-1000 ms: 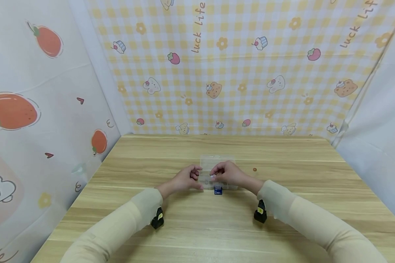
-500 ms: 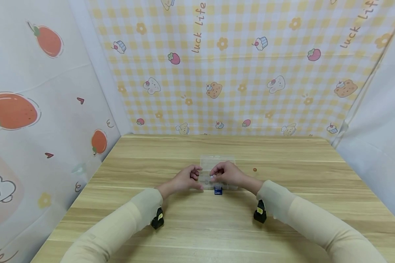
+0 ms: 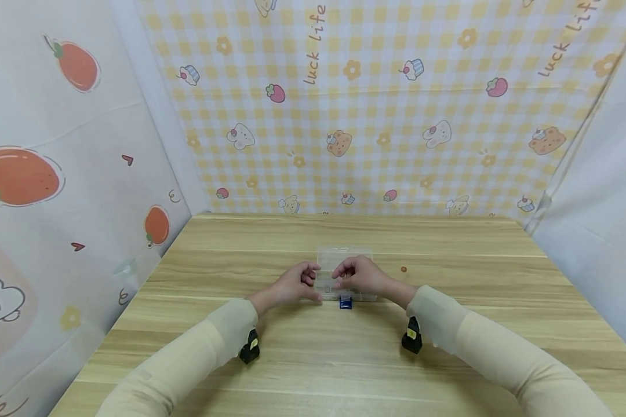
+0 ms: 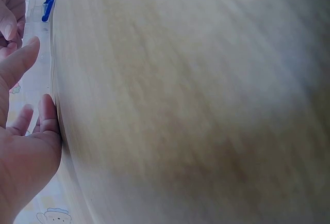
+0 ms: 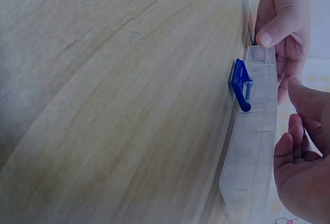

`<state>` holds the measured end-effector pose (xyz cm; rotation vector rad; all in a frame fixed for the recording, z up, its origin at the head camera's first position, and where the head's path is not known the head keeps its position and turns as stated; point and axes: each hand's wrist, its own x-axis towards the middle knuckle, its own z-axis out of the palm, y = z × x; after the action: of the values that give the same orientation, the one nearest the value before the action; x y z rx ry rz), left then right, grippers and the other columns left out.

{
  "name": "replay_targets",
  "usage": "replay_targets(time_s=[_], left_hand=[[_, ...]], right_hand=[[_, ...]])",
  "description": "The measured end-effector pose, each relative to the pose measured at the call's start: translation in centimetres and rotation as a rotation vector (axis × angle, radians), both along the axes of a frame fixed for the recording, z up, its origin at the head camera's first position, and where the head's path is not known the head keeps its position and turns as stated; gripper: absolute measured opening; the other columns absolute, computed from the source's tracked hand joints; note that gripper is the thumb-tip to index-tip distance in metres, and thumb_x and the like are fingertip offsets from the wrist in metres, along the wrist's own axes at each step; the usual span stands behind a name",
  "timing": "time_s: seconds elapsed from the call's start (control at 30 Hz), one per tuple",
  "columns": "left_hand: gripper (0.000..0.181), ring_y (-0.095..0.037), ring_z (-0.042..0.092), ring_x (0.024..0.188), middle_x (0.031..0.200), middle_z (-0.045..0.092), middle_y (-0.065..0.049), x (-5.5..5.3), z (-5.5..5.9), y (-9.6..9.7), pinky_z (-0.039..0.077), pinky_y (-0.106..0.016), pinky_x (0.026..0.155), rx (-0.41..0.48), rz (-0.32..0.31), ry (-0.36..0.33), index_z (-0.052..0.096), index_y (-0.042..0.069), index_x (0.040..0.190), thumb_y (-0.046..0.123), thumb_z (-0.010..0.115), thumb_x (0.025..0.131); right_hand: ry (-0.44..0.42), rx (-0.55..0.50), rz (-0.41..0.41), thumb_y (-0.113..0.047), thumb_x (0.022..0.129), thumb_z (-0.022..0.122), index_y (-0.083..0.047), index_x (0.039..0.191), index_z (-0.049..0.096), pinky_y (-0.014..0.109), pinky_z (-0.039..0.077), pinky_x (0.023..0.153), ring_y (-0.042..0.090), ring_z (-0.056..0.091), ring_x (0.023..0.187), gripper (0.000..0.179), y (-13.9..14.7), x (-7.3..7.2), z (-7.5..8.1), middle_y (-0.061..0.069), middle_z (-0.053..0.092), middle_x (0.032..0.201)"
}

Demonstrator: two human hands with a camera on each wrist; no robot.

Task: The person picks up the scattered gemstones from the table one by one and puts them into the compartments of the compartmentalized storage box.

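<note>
A clear plastic compartment box [image 3: 323, 277] with a blue latch [image 3: 346, 303] lies on the table, its lid [image 3: 339, 252] folded back. At the box's left end is my left hand [image 3: 297, 282], thumb at the front corner and fingers at the side; in the right wrist view that thumb [image 5: 266, 38] touches the corner. My right hand [image 3: 362, 275] hovers over the middle compartments, thumb and index finger slightly apart, nothing visible between them. Its other fingers [image 5: 284, 149] curl loosely. A small pale round thing [image 3: 327, 289] shows in a front left compartment. The right compartments are partly hidden by the hand.
Right of the box, a small orange-brown round piece [image 3: 404, 269] sits on the wooden table [image 3: 323, 359]. Printed cloth [image 3: 375, 116] hangs behind the table, with more cloth along both sides. Each wrist carries a black camera.
A small white thing seen at my right fingertips earlier is no longer visible there. Both hands and the box have kept their places.
</note>
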<state>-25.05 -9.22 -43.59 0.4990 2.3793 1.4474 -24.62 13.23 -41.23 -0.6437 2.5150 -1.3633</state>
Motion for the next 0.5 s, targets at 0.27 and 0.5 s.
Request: replay_targets(time_s=[0.27,0.5], left_hand=[[0.068,-0.021,0.052,0.098,0.111,0.054,-0.009,0.0,-0.1,0.0,0.045,-0.035,0.088,-0.001,0.006,-0.007,0.052,0.002,0.13,0.003,0.086,0.071],[0.068,-0.021,0.052,0.096,0.11,0.054,-0.01,-0.2,-0.2,0.1,0.046,-0.034,0.087,0.003,-0.005,0.007,0.052,0.0,0.129,0.002,0.086,0.07]], right_hand=[[-0.008,0.001,-0.007,-0.003,0.082,0.076,0.001,0.096,0.072,0.026,0.044,0.06,0.014,0.051,0.067,0.015,0.3,0.0,0.0,0.003,0.062,0.08],[-0.008,0.006,-0.039,-0.006,0.083,0.077,0.0,0.098,0.072,0.026,0.042,0.061,0.016,0.05,0.07,0.017,1.1,-0.3,0.3,0.003,0.064,0.083]])
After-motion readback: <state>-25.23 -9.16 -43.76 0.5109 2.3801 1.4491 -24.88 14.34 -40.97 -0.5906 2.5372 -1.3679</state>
